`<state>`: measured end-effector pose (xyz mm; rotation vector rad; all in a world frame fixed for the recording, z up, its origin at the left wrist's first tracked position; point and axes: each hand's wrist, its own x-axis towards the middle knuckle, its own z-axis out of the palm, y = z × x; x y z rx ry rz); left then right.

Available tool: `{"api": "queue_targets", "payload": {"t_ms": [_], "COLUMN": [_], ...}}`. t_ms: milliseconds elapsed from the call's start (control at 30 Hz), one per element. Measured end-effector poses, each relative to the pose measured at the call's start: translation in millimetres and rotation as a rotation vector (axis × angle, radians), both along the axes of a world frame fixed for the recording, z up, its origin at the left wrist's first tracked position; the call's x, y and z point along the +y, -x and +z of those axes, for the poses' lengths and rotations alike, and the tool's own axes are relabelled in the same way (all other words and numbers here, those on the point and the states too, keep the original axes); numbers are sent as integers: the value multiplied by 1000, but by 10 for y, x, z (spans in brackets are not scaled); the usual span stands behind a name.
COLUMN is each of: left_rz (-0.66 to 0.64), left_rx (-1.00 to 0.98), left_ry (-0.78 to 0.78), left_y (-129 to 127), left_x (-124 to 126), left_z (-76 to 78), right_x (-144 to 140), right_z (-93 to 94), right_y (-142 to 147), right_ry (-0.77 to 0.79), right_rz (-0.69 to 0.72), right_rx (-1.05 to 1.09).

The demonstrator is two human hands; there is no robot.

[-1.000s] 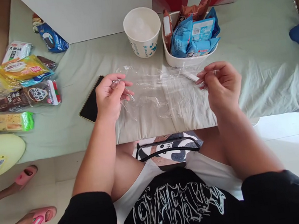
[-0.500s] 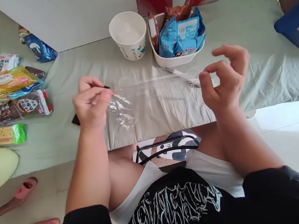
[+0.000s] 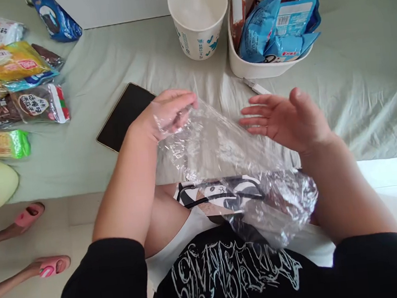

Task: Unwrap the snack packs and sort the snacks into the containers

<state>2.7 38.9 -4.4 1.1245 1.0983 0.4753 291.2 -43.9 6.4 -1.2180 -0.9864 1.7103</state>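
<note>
Clear plastic bag (image 3: 228,165) pinched at one top corner by left hand (image 3: 167,114), hanging crumpled over the lap, nothing inside yet. Right hand (image 3: 287,119) spread flat beside it, gripping nothing. Snack packets (image 3: 274,29) unmoved in white tub (image 3: 247,67) on the surface.

Left hand (image 3: 167,114) raised, fingers curled and pinched together, forearm angled up from the lap, right hand (image 3: 285,119) open, palm turned leftward, fingers spread and extended, both forearms bare

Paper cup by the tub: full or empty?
Empty: the paper cup stands upright and shows only its bare white inside.
</note>
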Motion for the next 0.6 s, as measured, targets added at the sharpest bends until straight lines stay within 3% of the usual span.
{"api": "queue_targets", "payload": {"t_ms": [100,200,233,300,367,500,600], "left_rz": [-91,16,88,216,217,-17,-15], "left_rx": [102,-89,-231,-508,-615,-371,-245], "left_ry": [31,39,44,71,79,-123,-292], "left_y": [-174,-244,-248,-251,-276,-423,-544], "left_x": [-19,7,11,-14,-98,-354,-473], "left_z": [97,120,115,84,20,-181,-295], "right_x": [-22,-70,-77,-73,-52,0,14], "right_z": [-84,-80,-76,-87,-132,-286,-374], "right_y": [271,435,461,485,486,469,452], "right_ry": [59,-3,-41,-118,-179,-286,-365], "right_rz": [265,455,431,249,25,-292,-389], "right_rx": [31,-102,-150,-237,-327,-492,-558]}}
